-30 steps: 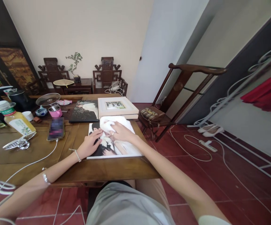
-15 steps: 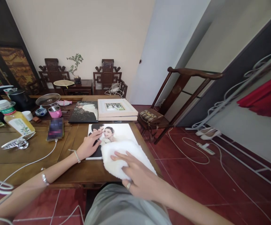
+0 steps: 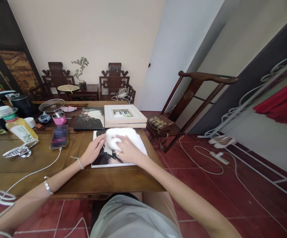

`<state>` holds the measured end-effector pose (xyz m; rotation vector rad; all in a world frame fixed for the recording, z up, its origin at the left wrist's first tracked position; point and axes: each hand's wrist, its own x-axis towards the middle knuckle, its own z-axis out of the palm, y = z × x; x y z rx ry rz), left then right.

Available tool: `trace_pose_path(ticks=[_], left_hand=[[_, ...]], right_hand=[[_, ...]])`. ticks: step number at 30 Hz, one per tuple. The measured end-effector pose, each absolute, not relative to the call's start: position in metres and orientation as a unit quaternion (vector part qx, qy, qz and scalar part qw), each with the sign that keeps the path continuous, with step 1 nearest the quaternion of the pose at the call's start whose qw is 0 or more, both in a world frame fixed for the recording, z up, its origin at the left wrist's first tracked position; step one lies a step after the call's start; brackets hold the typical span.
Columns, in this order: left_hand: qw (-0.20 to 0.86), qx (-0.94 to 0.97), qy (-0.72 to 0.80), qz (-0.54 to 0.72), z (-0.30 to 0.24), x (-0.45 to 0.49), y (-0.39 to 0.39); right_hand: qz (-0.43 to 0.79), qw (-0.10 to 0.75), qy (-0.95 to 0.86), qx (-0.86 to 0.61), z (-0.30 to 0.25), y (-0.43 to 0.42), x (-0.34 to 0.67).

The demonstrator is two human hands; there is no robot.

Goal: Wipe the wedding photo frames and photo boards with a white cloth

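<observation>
A wedding photo panel (image 3: 100,161) lies flat near the right end of the wooden table, its upper part covered by a fluffy white cloth (image 3: 136,138). My right hand (image 3: 129,151) presses down on that cloth, with its fingers curled into a bunched fold. Along the panel's left edge rests my left hand (image 3: 94,149), fingers stretched out and laid on the photo. The fingertips of this hand are close to the cloth. Behind the panel are a dark photo board (image 3: 90,119) and a stack of white picture frames (image 3: 125,115).
On the left stand a bottle of yellow liquid (image 3: 20,127), a hair clip (image 3: 20,150), a phone (image 3: 59,137) on a white cable, and a pink cup (image 3: 59,118). A wooden chair (image 3: 190,96) holding a plaid bag (image 3: 158,122) is to the right. A power strip (image 3: 219,158) lies on the red floor.
My right hand has slid the white cloth forward, away from me, and bunched it. The panel's lower part now shows, while its upper part is covered. My left hand has barely moved.
</observation>
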<state>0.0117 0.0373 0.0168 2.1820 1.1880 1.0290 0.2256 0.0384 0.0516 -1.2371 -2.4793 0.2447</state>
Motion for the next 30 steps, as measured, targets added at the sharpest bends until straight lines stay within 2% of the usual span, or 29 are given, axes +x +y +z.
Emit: trace_pose_path(ticks=[6, 9, 16, 19, 24, 30], left_hand=[[0.280, 0.741, 0.455, 0.407, 0.030, 0.010, 0.033], [0.276, 0.752, 0.456, 0.389, 0.026, 0.010, 0.034], [0.174, 0.831, 0.464, 0.253, 0.010, 0.012, 0.033], [0.151, 0.847, 0.458, 0.224, 0.012, 0.011, 0.031], [0.137, 0.861, 0.442, 0.214, 0.012, 0.009, 0.033], [0.133, 0.871, 0.413, 0.232, 0.008, 0.007, 0.038]], right_hand=[[0.147, 0.152, -0.940, -0.267, 0.062, -0.027, 0.210], [0.188, 0.154, -0.939, -0.243, 0.065, -0.047, 0.222], [0.187, 0.157, -0.848, -0.470, 0.059, -0.036, 0.269], [0.165, 0.179, -0.821, -0.516, 0.059, -0.016, 0.284], [0.160, 0.240, -0.804, -0.520, 0.062, 0.027, 0.289], [0.184, 0.233, -0.830, -0.473, 0.076, 0.076, 0.237]])
